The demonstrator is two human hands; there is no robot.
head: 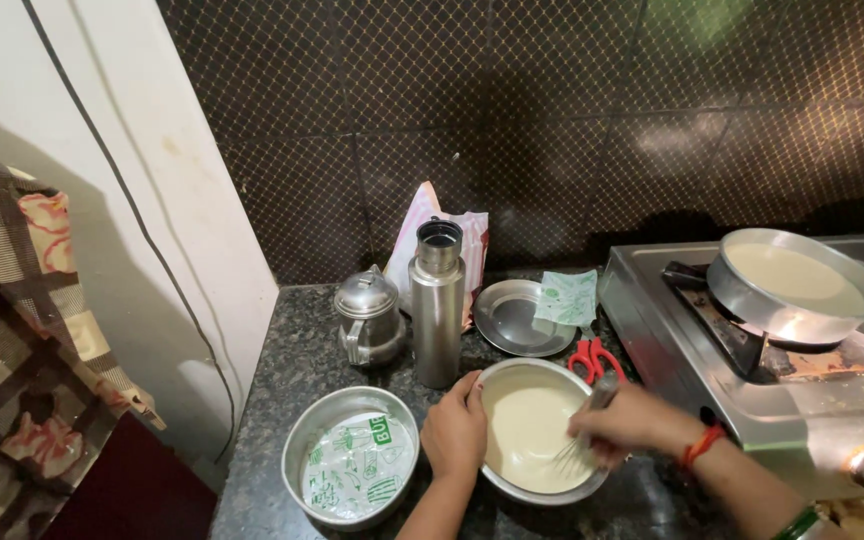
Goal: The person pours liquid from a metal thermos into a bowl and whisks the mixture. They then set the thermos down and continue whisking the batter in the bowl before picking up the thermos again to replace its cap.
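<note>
Left hand (455, 432) grasps the rim of a round steel bowl of pale batter (532, 425) near the tabletop's front edge; right hand (624, 422) clenches a wire whisk (582, 440) inside it.

Dark speckled stone surface (282, 370). On it: two steel bowls (352, 470) (537, 430), kettle (370, 318), flask (438, 305), plate (524, 318), red scissors (592, 358), gas stove (752, 380).

Dim warm light, blurred right hand (624, 420)
</note>
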